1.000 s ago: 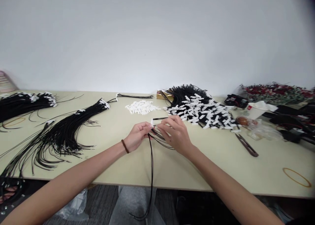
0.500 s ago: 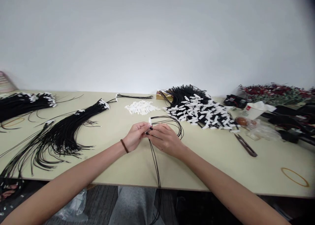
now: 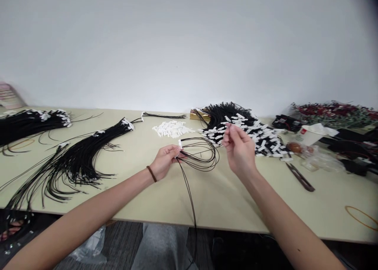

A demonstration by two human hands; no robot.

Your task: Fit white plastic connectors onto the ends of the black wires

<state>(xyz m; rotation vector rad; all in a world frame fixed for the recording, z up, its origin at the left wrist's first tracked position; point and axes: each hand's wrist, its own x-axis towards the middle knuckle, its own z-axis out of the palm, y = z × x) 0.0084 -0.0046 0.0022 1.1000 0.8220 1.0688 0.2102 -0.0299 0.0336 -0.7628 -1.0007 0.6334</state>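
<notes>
My left hand [image 3: 165, 159] is closed on a wire harness. Its thin black wires [image 3: 211, 165] curve out to the right in a loop between white connectors at the fingertips, and a few loose wires [image 3: 190, 197] hang down over the table edge. My right hand [image 3: 239, 146] is raised to the right of the loop, thumb and fingers pinched together. Whatever sits in that pinch, if anything, is too small to make out. Behind the left hand lies a heap of loose white connectors [image 3: 171, 129].
Black wire bundles [image 3: 84, 159] with white ends lie on the left. A large pile of connector-ended wires [image 3: 270, 142] is at right, behind the right hand. Farther right are thread snips [image 3: 299, 177], a paper cup [image 3: 308, 134], a plastic bag [image 3: 321, 159] and a rubber band [image 3: 362, 219].
My right hand has left the left hand's fingertips and moved right and up. The wire loop now shows fully. My left hand has stayed nearly in place; the view has shifted slightly.
</notes>
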